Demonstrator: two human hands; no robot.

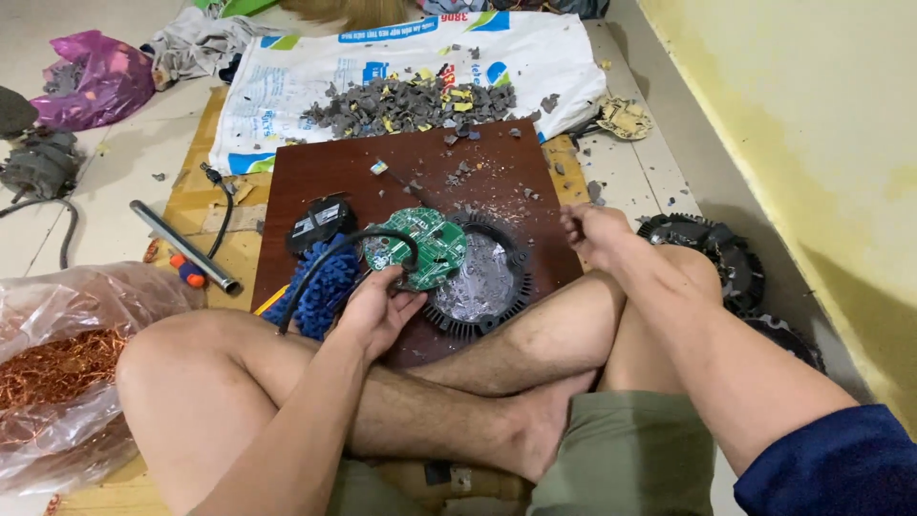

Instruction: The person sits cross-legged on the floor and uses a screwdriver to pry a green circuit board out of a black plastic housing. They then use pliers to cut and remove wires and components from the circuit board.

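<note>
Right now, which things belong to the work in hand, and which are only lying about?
In hand:
left hand holding round green circuit board
black ribbed round housing under it
black cable
right hand resting by the knee, empty

Lying about:
heap of grey broken bits
metal tube
clear bag of copper wire
purple bag

Pretty even indoor light, medium bright, a bit warm. Shadows are soft, mostly under the legs (315, 382) at the bottom and along the yellow wall (812, 115) on the right. Some glare on the clear plastic bag (67, 315) at lower left. Edges curve slightly, and everything looks a little soft.
</note>
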